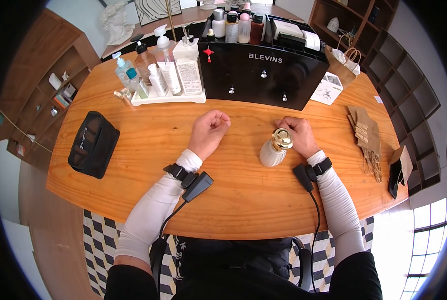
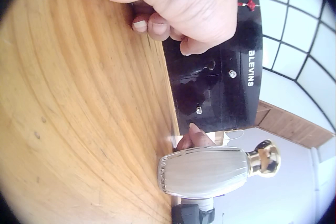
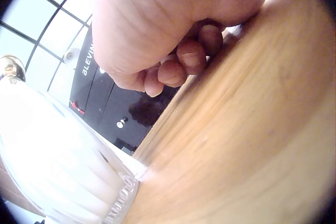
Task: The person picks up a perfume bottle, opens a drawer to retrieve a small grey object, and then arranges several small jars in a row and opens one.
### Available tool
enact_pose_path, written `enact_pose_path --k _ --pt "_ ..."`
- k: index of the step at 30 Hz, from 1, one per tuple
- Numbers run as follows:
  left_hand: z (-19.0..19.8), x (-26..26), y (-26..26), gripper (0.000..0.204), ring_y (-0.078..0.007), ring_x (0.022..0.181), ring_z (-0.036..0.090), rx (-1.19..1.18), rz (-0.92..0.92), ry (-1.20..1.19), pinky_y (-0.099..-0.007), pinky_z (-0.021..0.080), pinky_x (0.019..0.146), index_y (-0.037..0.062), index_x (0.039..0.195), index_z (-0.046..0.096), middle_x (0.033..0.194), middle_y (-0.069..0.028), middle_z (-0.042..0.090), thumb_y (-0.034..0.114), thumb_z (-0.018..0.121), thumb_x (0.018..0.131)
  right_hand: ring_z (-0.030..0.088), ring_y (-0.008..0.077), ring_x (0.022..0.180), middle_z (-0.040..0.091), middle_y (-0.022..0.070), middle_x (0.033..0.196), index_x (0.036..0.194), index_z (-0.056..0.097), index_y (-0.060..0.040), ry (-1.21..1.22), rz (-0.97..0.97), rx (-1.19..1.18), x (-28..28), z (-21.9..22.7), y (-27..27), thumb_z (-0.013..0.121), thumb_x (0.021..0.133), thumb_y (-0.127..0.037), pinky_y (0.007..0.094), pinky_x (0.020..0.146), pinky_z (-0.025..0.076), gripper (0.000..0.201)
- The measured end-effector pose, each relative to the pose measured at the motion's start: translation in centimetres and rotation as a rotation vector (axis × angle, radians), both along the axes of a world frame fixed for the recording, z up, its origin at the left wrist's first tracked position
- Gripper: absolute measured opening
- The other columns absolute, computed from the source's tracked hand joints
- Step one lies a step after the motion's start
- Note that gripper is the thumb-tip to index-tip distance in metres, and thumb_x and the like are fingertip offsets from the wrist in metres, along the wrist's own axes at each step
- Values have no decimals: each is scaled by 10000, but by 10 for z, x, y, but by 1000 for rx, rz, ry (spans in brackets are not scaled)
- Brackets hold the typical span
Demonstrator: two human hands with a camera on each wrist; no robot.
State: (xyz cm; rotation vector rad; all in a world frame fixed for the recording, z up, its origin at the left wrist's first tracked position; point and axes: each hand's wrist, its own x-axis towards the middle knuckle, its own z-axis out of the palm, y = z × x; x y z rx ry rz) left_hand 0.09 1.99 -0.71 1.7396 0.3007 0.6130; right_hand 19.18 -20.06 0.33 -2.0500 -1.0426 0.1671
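Observation:
A ribbed glass perfume bottle [image 1: 273,152] with a gold cap [image 1: 282,138] stands upright on the wooden table [image 1: 223,200]. Just to its right, my right hand [image 1: 299,134] rests on the tabletop, fingers loosely curled and holding nothing. The bottle [image 3: 63,155] looms large beside that hand [image 3: 168,29] in the right wrist view. Farther left, my left hand [image 1: 209,134] rests on its side with loosely bent fingers and nothing in them. From the left wrist, the bottle [image 2: 205,172] appears apart from the left hand [image 2: 178,8].
Behind the hands stands a black BLEVINS organizer [image 1: 253,75] topped with bottles. A white tray [image 1: 168,99] of pump bottles sits to its left. A black pouch [image 1: 94,145] lies at far left; folded paper bags [image 1: 366,132] lie at right, with a white box [image 1: 327,88] behind.

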Motion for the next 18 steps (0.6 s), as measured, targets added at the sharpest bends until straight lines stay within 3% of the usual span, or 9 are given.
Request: enact_pose_path --k 14,16,18 --pt "0 0 0 22 16 610 367 -6 3 -2 -190 303 565 33 951 645 669 108 494 34 666 953 441 98 594 557 84 588 765 641 45 17 7 22 -3 2 0 678 957 -218 331 566 450 328" --pt "0 0 -1 21 16 609 363 -13 1 -5 -190 301 564 34 950 644 667 110 490 33 665 953 495 198 506 564 186 590 801 670 55 -3 47 112 2 -7 1 675 943 -208 364 556 459 299" --pt "0 0 -1 19 16 606 358 -13 -1 -10 -191 298 561 34 950 644 666 110 487 31 663 953 491 202 504 560 186 587 799 668 55 -1 35 99 -2 -2 1 676 943 -212 366 553 457 303"
